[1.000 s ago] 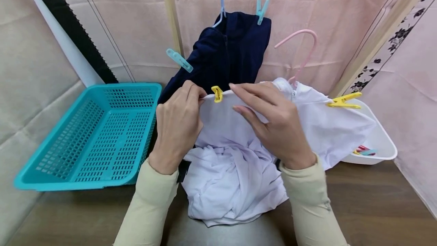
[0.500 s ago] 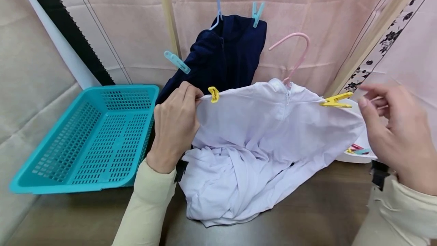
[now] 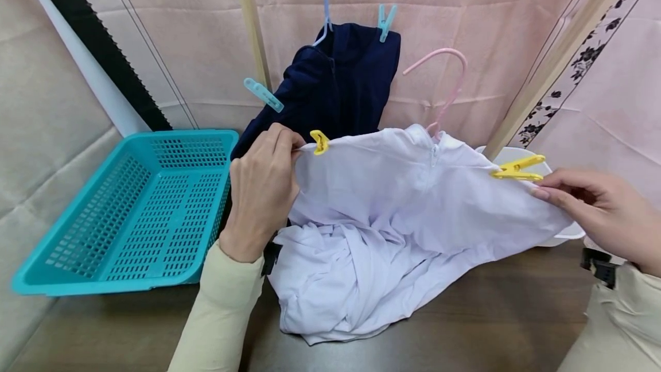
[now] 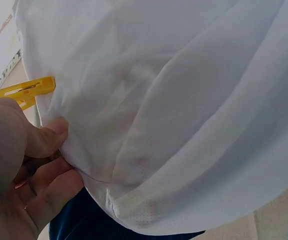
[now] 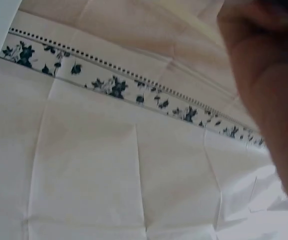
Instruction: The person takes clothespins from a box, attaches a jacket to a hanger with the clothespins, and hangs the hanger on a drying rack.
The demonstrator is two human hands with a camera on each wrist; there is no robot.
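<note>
A white zip-neck shirt (image 3: pixel 372 188) hangs spread in front of me on a pink hanger (image 3: pixel 457 82), its lower part bunched on the table. My left hand (image 3: pixel 263 188) pinches its left shoulder edge, just outside a yellow clothespin (image 3: pixel 320 142). The left wrist view shows thumb and fingers (image 4: pixel 56 187) gripping the white cloth near the same clothespin (image 4: pixel 26 91). On the other side, my right hand (image 3: pixel 601 211) pinches the right shoulder edge between thumb and index finger, right beside a second yellow clothespin (image 3: pixel 518 169). The hanger's arms are hidden inside the shirt.
Behind the shirt a navy garment (image 3: pixel 356 82) hangs on a blue hanger (image 3: pixel 324 2), with light-blue clothespins (image 3: pixel 263 95) on both shoulders. A turquoise basket (image 3: pixel 31 263) stands at left. A white tub (image 3: pixel 560 238) sits behind the shirt's right side. Cloth-covered walls surround the wooden table (image 3: pixel 465 326).
My right hand has left the area beside the left yellow clothespin, swung right, and now grips the shirt's right shoulder edge, pulling it outward. My left hand keeps its grip.
</note>
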